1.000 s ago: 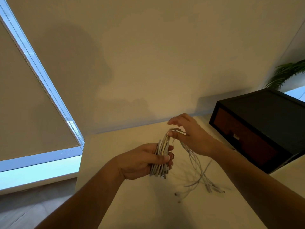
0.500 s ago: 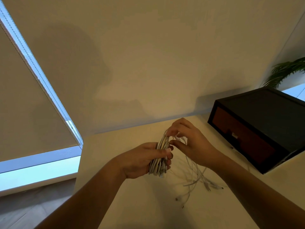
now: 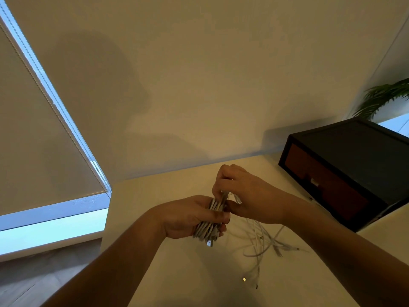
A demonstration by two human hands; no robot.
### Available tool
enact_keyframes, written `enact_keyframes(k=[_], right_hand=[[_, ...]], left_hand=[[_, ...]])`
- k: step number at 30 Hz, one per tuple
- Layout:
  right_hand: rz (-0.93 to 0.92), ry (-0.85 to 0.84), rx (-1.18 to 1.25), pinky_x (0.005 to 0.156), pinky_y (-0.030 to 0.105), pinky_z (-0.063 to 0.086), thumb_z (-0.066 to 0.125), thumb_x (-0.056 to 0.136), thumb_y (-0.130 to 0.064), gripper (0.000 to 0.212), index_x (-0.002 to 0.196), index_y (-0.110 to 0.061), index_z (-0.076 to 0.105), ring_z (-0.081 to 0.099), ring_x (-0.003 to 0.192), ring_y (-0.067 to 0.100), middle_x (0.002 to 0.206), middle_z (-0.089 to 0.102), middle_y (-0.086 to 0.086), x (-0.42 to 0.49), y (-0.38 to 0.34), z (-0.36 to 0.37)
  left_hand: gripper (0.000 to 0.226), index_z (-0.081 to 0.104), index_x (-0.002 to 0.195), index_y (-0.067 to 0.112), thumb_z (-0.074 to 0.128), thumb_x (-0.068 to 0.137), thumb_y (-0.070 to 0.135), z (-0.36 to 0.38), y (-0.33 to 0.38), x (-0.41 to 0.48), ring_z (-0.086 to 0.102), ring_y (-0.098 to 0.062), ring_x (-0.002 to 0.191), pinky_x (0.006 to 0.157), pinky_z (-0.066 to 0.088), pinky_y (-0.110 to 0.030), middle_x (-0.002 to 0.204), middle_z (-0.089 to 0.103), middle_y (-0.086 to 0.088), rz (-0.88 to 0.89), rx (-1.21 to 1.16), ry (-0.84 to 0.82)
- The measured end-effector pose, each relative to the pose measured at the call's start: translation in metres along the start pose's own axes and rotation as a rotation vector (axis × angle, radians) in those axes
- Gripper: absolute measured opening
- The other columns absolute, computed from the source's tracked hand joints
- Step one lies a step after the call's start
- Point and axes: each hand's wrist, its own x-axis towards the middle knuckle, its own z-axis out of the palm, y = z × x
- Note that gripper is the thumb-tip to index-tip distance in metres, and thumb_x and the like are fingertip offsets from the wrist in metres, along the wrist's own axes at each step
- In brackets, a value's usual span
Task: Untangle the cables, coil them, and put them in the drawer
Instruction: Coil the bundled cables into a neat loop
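The left hand (image 3: 188, 218) wraps its curled fingers around a bundle of thin, smooth white cables (image 3: 208, 229), looped into a narrow oval coil held above the tabletop (image 3: 177, 273). A metal USB plug (image 3: 210, 243) pokes from the coil's lower end. The right hand (image 3: 252, 196) touches the coil's top, fingers bent and pinching a strand there. From that hand, slack cable strands (image 3: 263, 238) trail down and lie in loose, crossing curves on the matte, pale cream surface, ending in small connectors near the front.

To the right stands a boxy black cabinet (image 3: 365, 156) with a reddish-brown drawer (image 3: 321, 187), closed, well apart from the hands. Bare tabletop shows between the strands and the drawer front. The tabletop's left edge runs straight, beside a fabric roller blind (image 3: 33, 151); its far edge meets a plain wall.
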Motion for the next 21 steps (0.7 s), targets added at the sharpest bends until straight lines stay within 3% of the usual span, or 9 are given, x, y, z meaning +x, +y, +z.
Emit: enact_keyframes(k=[3,7,11,14,17,21], right_hand=[[-0.033,-0.047,-0.042,0.072,0.021,0.039,0.069,0.078,-0.012,0.022,0.089,-0.024,0.055,0.04,0.088,0.01,0.096,0.044,-0.008,0.003,0.002,0.001],[-0.057,-0.079,-0.085,0.07,0.021,0.039,0.067,0.08,-0.02,0.017,0.087,-0.024,0.052,0.041,0.084,0.012,0.094,0.041,-0.009,0.004,0.006,0.001],[-0.059,-0.035,-0.195,0.068,0.03,0.046,0.059,0.085,-0.033,0.012,0.084,-0.022,0.054,0.043,0.08,0.012,0.092,0.047,-0.006,0.0,0.016,0.001],[-0.036,0.017,-0.287,0.06,0.03,0.049,0.046,0.087,-0.036,0.02,0.09,-0.021,0.06,0.049,0.076,0.014,0.091,0.054,-0.004,-0.003,0.024,0.006],[0.026,0.082,-0.295,0.056,0.025,0.044,0.054,0.086,-0.032,0.014,0.092,-0.021,0.057,0.055,0.076,0.017,0.093,0.056,-0.003,-0.011,0.031,0.009],[0.222,0.126,-0.202,0.071,0.024,0.045,0.073,0.078,-0.035,0.05,0.119,-0.02,0.049,0.051,0.094,0.014,0.116,0.05,-0.002,-0.019,0.037,0.022]], left_hand=[[0.023,0.06,0.1,0.007,0.065,0.08,0.018,0.0,-0.001,0.001,0.061,-0.014,0.077,0.079,0.053,-0.03,0.083,0.061,-0.004,-0.014,0.002,-0.008],[0.005,0.06,0.096,0.007,0.058,0.092,0.009,0.001,-0.002,0.001,0.061,-0.013,0.074,0.07,0.053,-0.025,0.083,0.06,-0.006,-0.018,0.0,0.005],[0.014,0.059,0.104,0.004,0.057,0.091,0.009,0.001,-0.001,0.0,0.061,-0.013,0.073,0.071,0.054,-0.026,0.084,0.06,-0.006,-0.005,-0.034,0.046],[0.027,0.059,0.105,0.002,0.062,0.083,0.016,0.002,0.0,0.001,0.06,-0.013,0.069,0.07,0.054,-0.028,0.079,0.06,-0.004,0.014,-0.08,0.062],[0.03,0.058,0.107,0.002,0.061,0.084,0.021,0.005,-0.001,0.002,0.058,-0.014,0.066,0.066,0.052,-0.028,0.073,0.06,-0.001,0.008,-0.121,0.061],[0.018,0.057,0.108,0.002,0.048,0.097,0.014,0.009,-0.002,0.002,0.057,-0.014,0.063,0.062,0.051,-0.027,0.071,0.058,-0.002,-0.002,-0.165,0.043]])
